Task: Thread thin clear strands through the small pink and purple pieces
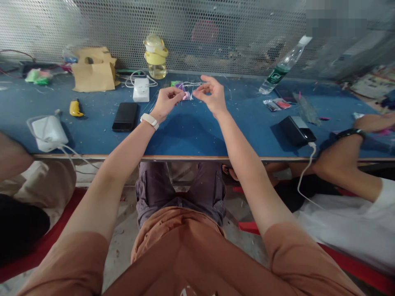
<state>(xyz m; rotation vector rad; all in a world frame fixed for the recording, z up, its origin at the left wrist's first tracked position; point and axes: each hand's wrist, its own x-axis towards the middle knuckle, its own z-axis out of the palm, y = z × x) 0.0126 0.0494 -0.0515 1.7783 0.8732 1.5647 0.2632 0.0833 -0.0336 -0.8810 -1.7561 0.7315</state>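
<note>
Both of my hands are raised over the blue table in the middle of the view. My left hand (168, 100), with a pale band on its wrist, is closed in a pinch on a thin white string (196, 84). The string stretches across toward my right hand (212, 95), whose thumb and forefinger also pinch a fine strand while another finger sticks out. Right beside my left fingertips shows a small pink piece (186, 95). Whether those fingers touch it I cannot tell. Small purple and green packets (178, 85) lie just behind, partly covered by the strands.
A yellow-capped bottle (156, 57), a white charger (141, 89), a black power bank (125, 116) and a yellow cutter (75, 108) lie leftward. Rightward are a water bottle (282, 68) and a black box (298, 130) with a cable. People sit close on both sides; a perforated metal panel (216, 37) stands behind.
</note>
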